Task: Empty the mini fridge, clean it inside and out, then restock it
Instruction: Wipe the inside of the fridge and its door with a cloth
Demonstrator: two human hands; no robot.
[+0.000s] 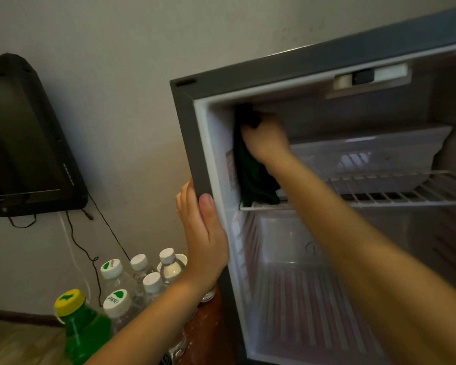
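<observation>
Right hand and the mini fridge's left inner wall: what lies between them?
A dark green cloth, which the right hand holds against the left inner wall; its tail hangs to the wire shelf. Head view.

Fridge: wide room below the shelf, tight slot above.

The fridge (184,122) stands open at the front. Under the shelf (395,192) the lower bay is wide and open to reach, its ribbed floor bare. Above the shelf, a clear tray (366,151) spans most of the width. The narrow slot between the tray and the left wall is filled by the right hand (263,139) and the dark cloth (250,172) it grips. The left hand (204,233) lies flat on the left front edge. Bottles (142,275) crowd the space just left of the fridge.
</observation>
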